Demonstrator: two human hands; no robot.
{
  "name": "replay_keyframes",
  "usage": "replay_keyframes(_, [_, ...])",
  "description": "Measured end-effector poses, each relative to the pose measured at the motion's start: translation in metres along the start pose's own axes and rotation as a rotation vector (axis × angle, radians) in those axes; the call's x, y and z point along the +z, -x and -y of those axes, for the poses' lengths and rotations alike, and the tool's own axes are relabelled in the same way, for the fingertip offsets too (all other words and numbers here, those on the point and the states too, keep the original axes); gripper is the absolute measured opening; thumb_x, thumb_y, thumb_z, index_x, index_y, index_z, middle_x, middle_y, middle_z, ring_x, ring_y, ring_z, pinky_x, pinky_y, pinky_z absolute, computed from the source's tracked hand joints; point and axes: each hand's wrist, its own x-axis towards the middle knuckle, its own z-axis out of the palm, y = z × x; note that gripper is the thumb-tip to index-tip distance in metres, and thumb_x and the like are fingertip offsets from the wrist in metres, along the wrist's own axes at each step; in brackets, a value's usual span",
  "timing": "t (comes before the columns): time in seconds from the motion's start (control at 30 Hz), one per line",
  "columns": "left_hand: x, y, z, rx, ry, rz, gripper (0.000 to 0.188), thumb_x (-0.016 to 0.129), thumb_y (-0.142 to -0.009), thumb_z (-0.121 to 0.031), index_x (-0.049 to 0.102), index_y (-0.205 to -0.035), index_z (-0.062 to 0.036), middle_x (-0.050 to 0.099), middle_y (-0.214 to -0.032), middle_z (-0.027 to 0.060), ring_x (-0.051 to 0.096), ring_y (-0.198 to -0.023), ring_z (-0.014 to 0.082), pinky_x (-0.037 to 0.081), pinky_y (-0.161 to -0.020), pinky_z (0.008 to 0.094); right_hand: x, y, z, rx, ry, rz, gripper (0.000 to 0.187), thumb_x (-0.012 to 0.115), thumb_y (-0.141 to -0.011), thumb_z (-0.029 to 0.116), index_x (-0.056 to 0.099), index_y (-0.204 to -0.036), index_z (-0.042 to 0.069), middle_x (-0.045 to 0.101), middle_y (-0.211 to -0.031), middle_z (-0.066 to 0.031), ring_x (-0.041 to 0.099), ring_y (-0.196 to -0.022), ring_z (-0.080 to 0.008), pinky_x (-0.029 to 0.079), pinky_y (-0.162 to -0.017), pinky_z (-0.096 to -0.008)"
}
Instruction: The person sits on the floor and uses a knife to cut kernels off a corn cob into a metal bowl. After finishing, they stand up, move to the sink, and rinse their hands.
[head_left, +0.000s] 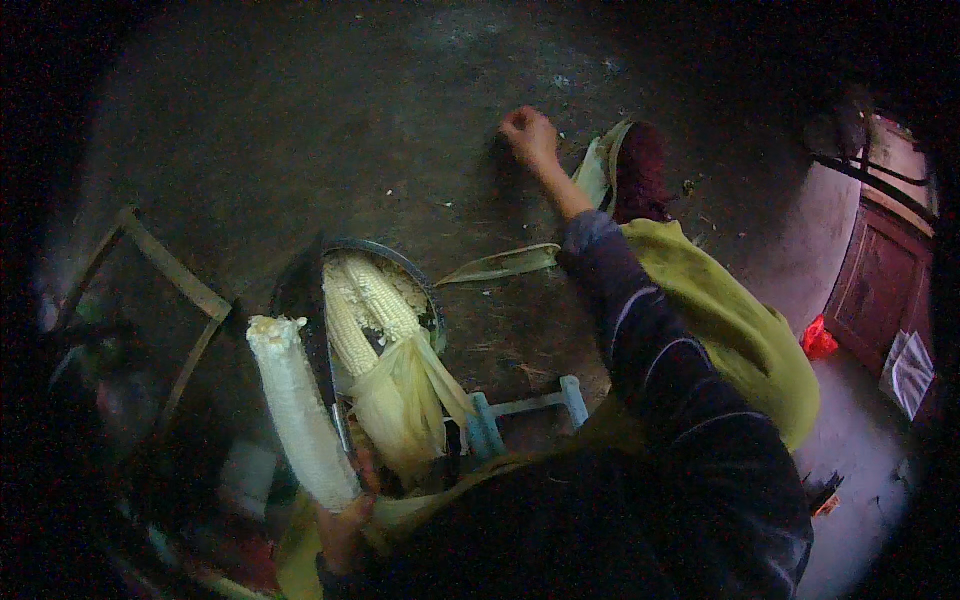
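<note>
Near the lower left, my left hand [345, 528] is closed around the bottom of a long pale corn cob [305, 425], which leans upward with its ragged end on top. Its surface is too blurred to make out kernels. My right hand [530, 138] is stretched far forward over the dark floor, its fingers curled; whatever they may hold is hidden. Beside the cob, a round dark-rimmed basin [425, 280] contains ears of corn [350, 315] with pale kernels. Peeled-back yellow-green husks [405, 405] hang over its near side.
A strip of husk [505, 263] lies right of the basin; another pale husk [595, 172] is beside my dark red shoe [645, 175]. A light blue stool frame [525, 405] stands close in front. A wooden frame [175, 265] is at left, a brown door [880, 270] at right.
</note>
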Motion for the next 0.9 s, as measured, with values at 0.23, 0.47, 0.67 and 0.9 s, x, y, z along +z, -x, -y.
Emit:
replay_keyframes(0.23, [0.006, 0.009, 0.007, -0.058, 0.224, -0.092, 0.06, 0.07, -0.067, -0.009, 0.037, -0.115, 0.0049, 0.044, -0.116, 0.0183, 0.047, -0.103, 0.0238, 0.042, -0.085, 0.0338, -0.013, 0.036, -0.05, 0.325, -0.88, -0.036, 0.015, 0.062, -0.074, 0.007, 0.057, -0.087, 0.001, 0.061, -0.078, -0.0089, 0.059, -0.065, -0.0164, 0.046, -0.056, -0.0253])
replay_keyframes(0.47, [0.005, 0.004, -0.016, -0.282, 0.147, -0.186, 0.06, 0.07, -0.068, -0.015, 0.036, -0.114, 0.0055, 0.044, -0.116, 0.0187, 0.047, -0.103, 0.0229, 0.041, -0.085, 0.0324, -0.022, -0.006, -0.116, 0.303, -0.136, -0.279, 0.021, 0.069, -0.064, 0.029, 0.067, -0.075, 0.012, 0.063, -0.068, -0.009, 0.059, -0.064, -0.0251, 0.044, -0.059, -0.0373])
replay_keyframes(0.67, [-0.001, 0.012, 0.004, -0.115, -0.174, -0.07, 0.061, 0.068, -0.07, -0.019, 0.036, -0.116, 0.0044, 0.045, -0.116, 0.0156, 0.047, -0.104, 0.0207, 0.041, -0.085, 0.0289, -0.029, -0.003, -0.086, 0.183, 0.13, -0.172, 0.026, 0.067, -0.066, 0.029, 0.064, -0.078, 0.006, 0.062, -0.071, -0.0105, 0.06, -0.064, -0.0249, 0.046, -0.059, -0.0347])
replay_keyframes(0.9, [-0.002, 0.014, 0.003, -0.108, 0.055, -0.087, 0.06, 0.066, -0.07, -0.016, 0.034, -0.118, 0.0013, 0.044, -0.115, 0.0157, 0.044, -0.107, 0.0224, 0.039, -0.089, 0.0307, -0.042, -0.005, -0.071, 0.049, 0.382, 0.008, 0.028, 0.066, -0.067, 0.03, 0.064, -0.079, 0.005, 0.062, -0.078, -0.0134, 0.06, -0.072, -0.0302, 0.046, -0.065, -0.0367])
